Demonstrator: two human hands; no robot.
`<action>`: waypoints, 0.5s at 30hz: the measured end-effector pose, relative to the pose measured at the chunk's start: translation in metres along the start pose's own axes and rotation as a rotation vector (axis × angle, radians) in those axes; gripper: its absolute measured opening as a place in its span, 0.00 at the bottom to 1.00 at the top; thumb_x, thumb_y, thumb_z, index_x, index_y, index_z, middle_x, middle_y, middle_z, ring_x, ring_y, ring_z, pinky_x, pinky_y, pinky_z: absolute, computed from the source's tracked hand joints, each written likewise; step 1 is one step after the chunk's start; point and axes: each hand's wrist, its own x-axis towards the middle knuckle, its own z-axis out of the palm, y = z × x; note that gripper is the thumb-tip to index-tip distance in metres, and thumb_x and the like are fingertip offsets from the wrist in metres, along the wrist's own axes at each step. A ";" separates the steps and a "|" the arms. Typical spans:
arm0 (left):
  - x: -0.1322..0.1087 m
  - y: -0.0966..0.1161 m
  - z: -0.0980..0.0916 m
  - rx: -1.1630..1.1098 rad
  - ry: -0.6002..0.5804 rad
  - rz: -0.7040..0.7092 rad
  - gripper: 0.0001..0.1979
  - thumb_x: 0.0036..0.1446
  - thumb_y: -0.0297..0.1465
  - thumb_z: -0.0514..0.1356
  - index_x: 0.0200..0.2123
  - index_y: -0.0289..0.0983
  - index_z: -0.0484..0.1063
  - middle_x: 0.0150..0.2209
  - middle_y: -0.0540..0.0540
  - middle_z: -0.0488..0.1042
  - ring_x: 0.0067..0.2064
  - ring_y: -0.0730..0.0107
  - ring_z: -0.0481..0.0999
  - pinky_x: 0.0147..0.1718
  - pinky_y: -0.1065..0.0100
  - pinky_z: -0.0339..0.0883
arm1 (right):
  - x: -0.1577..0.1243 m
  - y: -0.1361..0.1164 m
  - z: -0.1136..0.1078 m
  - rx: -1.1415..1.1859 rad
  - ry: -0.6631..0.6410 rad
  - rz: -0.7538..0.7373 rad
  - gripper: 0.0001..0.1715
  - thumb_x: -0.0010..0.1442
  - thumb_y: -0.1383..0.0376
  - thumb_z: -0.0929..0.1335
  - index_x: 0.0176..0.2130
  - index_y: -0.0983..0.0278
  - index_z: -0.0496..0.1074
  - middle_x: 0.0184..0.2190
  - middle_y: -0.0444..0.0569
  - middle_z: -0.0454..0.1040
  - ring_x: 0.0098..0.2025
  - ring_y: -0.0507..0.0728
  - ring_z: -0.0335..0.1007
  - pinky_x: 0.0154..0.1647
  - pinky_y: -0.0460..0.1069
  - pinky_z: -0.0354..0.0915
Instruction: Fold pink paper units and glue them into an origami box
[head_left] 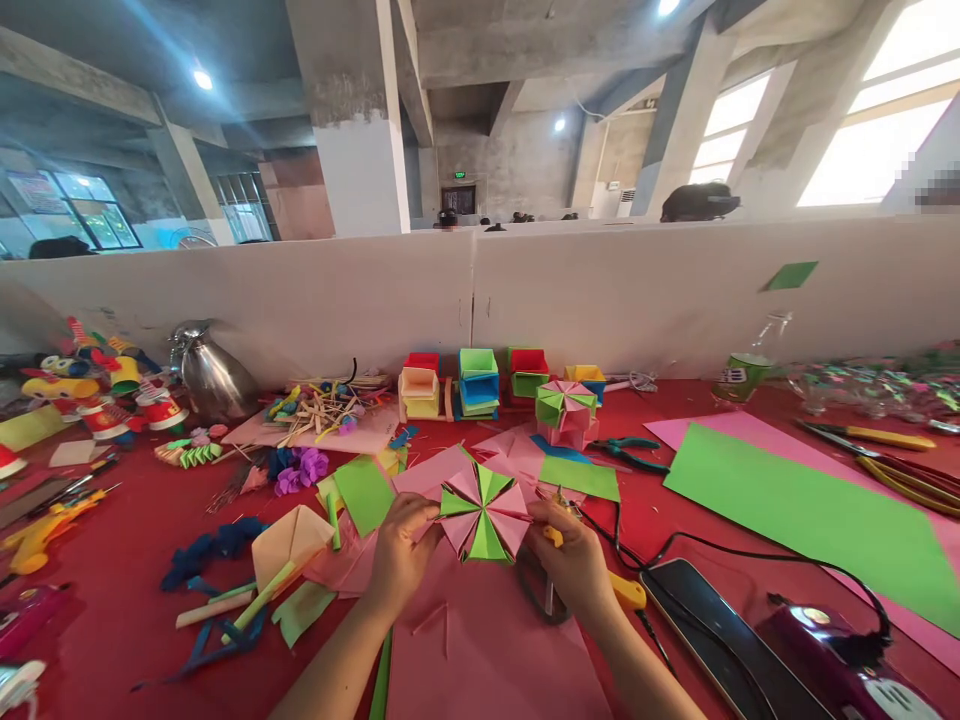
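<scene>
Between my two hands is a folded paper ornament (484, 515), a pinwheel of green and pink wedges facing up toward me. My left hand (405, 545) pinches its left edge, and my right hand (574, 560) grips its right edge. Beneath it lies a large pink paper sheet (495, 650). A yellow-handled tool (628, 590) shows partly behind my right hand; the hand hides much of it. Farther back, a similar green and pink paper piece (566, 398) rests on a pink folded paper base.
Paper boxes (478, 385) stand along the white partition (337, 300). To the right are teal pliers (637, 452), a green sheet (810, 520), a phone (720, 620) and black cords. Leftward sit a steel jug (214, 370), a peach paper piece (292, 545) and purple flowers (302, 470).
</scene>
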 end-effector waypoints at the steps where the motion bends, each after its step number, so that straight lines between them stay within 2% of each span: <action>1: 0.000 -0.001 0.000 -0.004 -0.002 0.001 0.10 0.49 0.23 0.57 0.30 0.41 0.76 0.31 0.46 0.73 0.37 0.62 0.71 0.38 0.63 0.65 | 0.000 0.000 0.000 0.000 0.001 -0.005 0.13 0.46 0.69 0.63 0.29 0.62 0.75 0.30 0.47 0.76 0.34 0.57 0.70 0.37 0.50 0.64; 10: -0.002 -0.001 0.002 -0.064 -0.035 -0.059 0.10 0.48 0.23 0.55 0.26 0.39 0.75 0.29 0.46 0.72 0.34 0.65 0.71 0.34 0.67 0.65 | -0.001 0.000 0.001 0.005 0.031 -0.033 0.11 0.48 0.68 0.63 0.30 0.61 0.75 0.31 0.47 0.76 0.34 0.57 0.70 0.36 0.50 0.66; 15: -0.003 -0.003 0.003 -0.103 -0.040 -0.117 0.08 0.48 0.24 0.55 0.26 0.39 0.74 0.28 0.47 0.72 0.33 0.66 0.71 0.35 0.69 0.64 | -0.001 -0.001 0.001 0.005 0.035 -0.027 0.09 0.49 0.68 0.64 0.27 0.60 0.74 0.26 0.45 0.75 0.30 0.56 0.70 0.33 0.49 0.66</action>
